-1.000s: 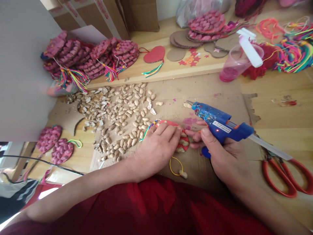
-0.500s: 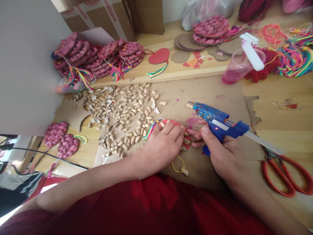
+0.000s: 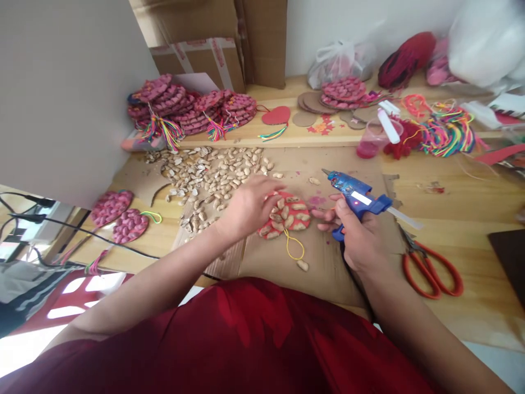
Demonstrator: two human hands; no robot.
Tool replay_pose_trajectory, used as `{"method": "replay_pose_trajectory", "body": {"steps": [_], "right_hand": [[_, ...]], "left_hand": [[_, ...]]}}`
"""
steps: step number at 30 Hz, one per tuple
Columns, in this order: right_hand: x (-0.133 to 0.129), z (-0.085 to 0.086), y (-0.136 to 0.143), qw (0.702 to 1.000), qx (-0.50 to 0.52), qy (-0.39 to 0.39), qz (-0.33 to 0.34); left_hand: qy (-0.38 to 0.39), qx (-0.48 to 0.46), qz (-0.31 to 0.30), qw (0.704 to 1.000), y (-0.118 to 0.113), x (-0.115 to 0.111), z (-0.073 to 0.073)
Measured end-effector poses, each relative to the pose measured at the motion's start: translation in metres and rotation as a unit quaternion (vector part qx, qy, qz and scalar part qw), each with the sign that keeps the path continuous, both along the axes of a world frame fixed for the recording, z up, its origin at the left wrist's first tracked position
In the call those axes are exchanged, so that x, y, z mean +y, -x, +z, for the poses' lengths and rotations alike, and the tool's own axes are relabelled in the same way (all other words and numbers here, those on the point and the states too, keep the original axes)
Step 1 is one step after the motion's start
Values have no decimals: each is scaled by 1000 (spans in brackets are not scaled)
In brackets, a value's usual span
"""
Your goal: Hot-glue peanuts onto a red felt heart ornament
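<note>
A red heart-shaped piece [image 3: 294,207] lies on the cardboard, with peanut shells [image 3: 289,221] across its face and a yellow cord loop [image 3: 294,253] at its near edge. Over its left side hovers my left hand [image 3: 249,205], fingers apart and slightly curled, with nothing visible in them. My right hand [image 3: 363,241] grips a blue glue gun [image 3: 356,196] by its handle, to the right of the heart. The gun's nozzle points up and left, and a clear glue stick [image 3: 404,218] sticks out behind. One loose peanut [image 3: 302,265] rests beside the cord loop.
Loose peanuts [image 3: 221,169] spread over the left of the cardboard [image 3: 270,273]. Orange-handled scissors [image 3: 430,271] lie at right. Pink decorated pieces [image 3: 176,104] are stacked on the back ledge, near a cup of pink liquid [image 3: 369,143]. A black cable [image 3: 94,236] crosses the left side.
My left hand has lifted off the heart and moved left, uncovering the peanuts on it. My right hand still holds the glue gun. The view has shifted, showing more on the right.
</note>
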State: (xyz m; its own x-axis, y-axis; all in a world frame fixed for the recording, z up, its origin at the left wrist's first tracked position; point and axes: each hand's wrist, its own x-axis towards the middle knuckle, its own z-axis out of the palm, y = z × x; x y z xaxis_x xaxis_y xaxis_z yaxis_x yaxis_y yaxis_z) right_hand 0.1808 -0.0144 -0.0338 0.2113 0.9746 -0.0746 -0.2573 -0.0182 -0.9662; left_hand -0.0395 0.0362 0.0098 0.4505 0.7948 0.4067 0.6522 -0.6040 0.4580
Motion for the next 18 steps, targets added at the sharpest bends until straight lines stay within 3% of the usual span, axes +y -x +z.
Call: {"method": "replay_pose_trajectory", "body": {"steps": [3,6,18], "right_hand": [[1,1,-1,1000,14,13,-1],[1,3,0,1000,16,11,-3],[-1,10,-1,1000,17,23,-8]], "left_hand": [[119,-84,57,988,7,12,9],[184,-106,82,974,6,21,9],[269,-153,39,950,2,56,-1]]}}
